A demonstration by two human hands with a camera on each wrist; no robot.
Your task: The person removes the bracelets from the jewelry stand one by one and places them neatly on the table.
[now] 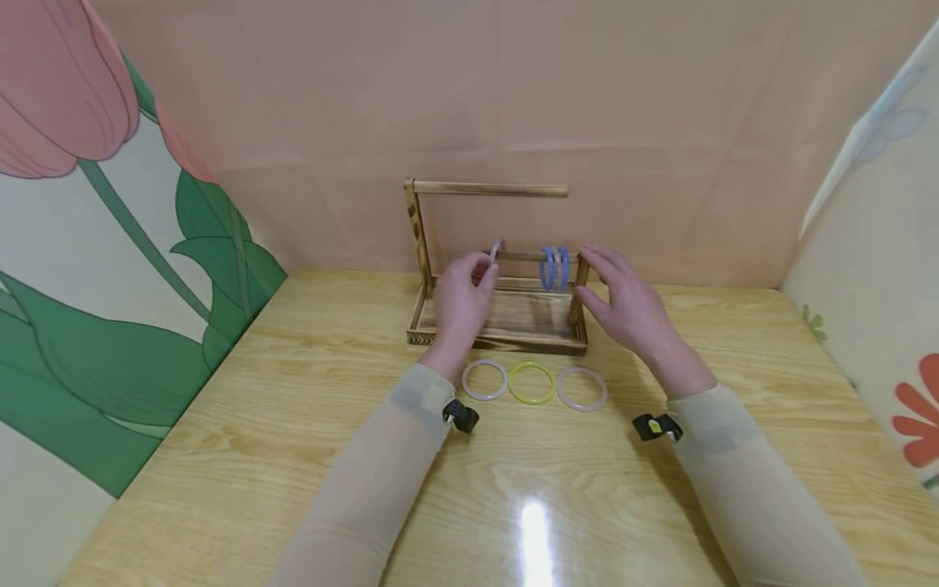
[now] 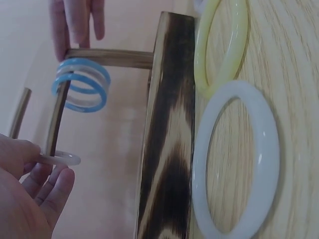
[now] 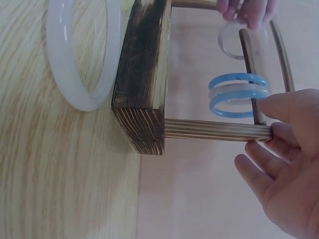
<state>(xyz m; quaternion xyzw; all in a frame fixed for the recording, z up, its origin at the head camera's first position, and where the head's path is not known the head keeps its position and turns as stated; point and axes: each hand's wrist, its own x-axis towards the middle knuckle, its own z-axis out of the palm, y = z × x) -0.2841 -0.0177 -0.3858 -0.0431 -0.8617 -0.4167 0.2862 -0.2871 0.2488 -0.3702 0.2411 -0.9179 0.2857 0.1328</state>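
My left hand [image 1: 462, 297] pinches a pale translucent bangle [image 2: 70, 159] between thumb and fingers, at the free left end of the wooden rack's lower rod [image 3: 247, 52]. Whether the rod passes through this bangle I cannot tell for sure. Two blue bangles [image 3: 238, 77] with a whitish one [image 2: 103, 79] between them hang on that rod near its right post. My right hand [image 1: 627, 302] holds the top of that short post [image 3: 214, 129], thumb on one side and fingers on the other. The wooden rack [image 1: 506, 342] stands upright on the table.
In front of the rack, a white bangle [image 1: 485, 397], a yellow bangle [image 1: 532, 400] and a pale pinkish bangle [image 1: 583, 407] lie flat in a row on the wooden table [image 1: 352, 326]. The rack's upper bar [image 1: 491, 189] runs above the lower rod. A pinkish backdrop [image 1: 623, 122] rises behind.
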